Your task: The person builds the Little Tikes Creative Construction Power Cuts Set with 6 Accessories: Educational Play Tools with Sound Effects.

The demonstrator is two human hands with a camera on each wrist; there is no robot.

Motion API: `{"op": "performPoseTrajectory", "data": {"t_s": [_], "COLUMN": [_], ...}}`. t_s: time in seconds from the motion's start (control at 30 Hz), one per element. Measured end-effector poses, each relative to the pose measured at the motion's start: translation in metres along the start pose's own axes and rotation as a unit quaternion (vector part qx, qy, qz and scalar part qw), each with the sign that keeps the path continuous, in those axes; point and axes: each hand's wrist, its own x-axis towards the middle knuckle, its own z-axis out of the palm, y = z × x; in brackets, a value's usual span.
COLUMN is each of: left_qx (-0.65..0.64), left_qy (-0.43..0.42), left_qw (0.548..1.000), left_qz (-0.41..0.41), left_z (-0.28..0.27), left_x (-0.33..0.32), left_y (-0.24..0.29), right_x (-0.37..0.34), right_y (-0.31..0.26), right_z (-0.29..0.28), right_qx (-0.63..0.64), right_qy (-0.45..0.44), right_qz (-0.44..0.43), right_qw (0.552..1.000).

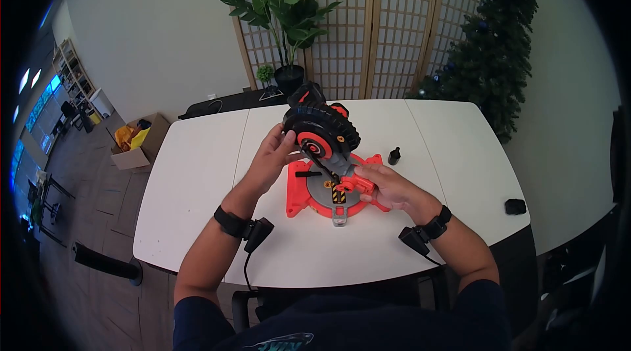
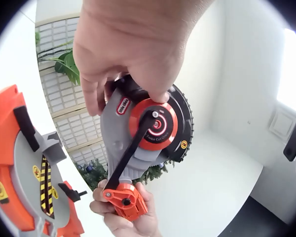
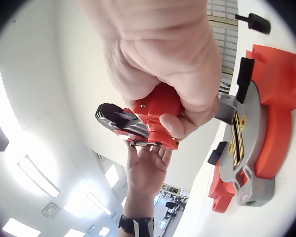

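A toy saw head with a black toothed blade guard (image 1: 328, 122) and grey body (image 2: 114, 133) is held up over its base. My left hand (image 1: 269, 157) grips the guard side, thumb by the red disc (image 2: 143, 129). The red handle (image 1: 358, 185) at the other end is gripped by my right hand (image 1: 392, 188); in the right wrist view its fingers curl round the red handle (image 3: 158, 111). Below lies the red base (image 1: 299, 196) with a grey round plate (image 3: 254, 131) and a yellow-black striped strip (image 2: 46, 190). The saw head looks separate from the base in the left wrist view.
A black knob with a threaded stem (image 1: 394, 156) stands on the white table (image 1: 197, 187), right of the base. A small black object (image 1: 515, 207) lies near the right edge. Behind the table are a potted plant (image 1: 289, 78) and a decorated tree (image 1: 490, 55).
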Motion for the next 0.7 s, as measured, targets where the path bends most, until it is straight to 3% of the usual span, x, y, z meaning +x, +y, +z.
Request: {"op": "performPoseTrajectory", "data": {"t_s": [0.17, 0.23, 0.27, 0.33, 0.47, 0.57, 0.63, 0.7], "left_qx": [-0.114, -0.119, -0.123, -0.115, -0.107, -0.061, -0.035, 0.016], "left_qy": [-0.006, 0.01, 0.028, 0.024, -0.025, -0.068, -0.089, -0.131], "left_qw": [0.992, 0.99, 0.988, 0.988, 0.986, 0.986, 0.984, 0.977], "left_qz": [0.051, 0.07, 0.089, 0.104, 0.127, 0.14, 0.15, 0.17], "left_z": [-0.008, -0.003, -0.001, -0.003, -0.007, -0.009, -0.006, -0.001], "left_x": [0.007, 0.005, 0.004, 0.004, 0.0, -0.005, -0.007, -0.007], "left_y": [-0.018, -0.011, -0.008, -0.006, 0.003, 0.009, 0.014, 0.016], "right_x": [-0.004, -0.005, -0.006, -0.005, -0.006, -0.015, -0.023, -0.027], "right_y": [-0.003, -0.004, -0.007, -0.013, -0.024, -0.038, -0.05, -0.059], "right_z": [0.008, 0.016, 0.017, 0.016, 0.006, 0.01, 0.022, 0.033], "right_qx": [-0.018, -0.148, -0.148, -0.294, -0.289, -0.319, -0.328, -0.388], "right_qy": [-0.044, 0.013, 0.013, 0.024, 0.076, 0.106, 0.11, 0.106], "right_qz": [0.006, -0.026, -0.026, -0.073, -0.101, -0.252, -0.27, -0.371], "right_qw": [0.999, 0.989, 0.989, 0.953, 0.949, 0.907, 0.899, 0.837]}}
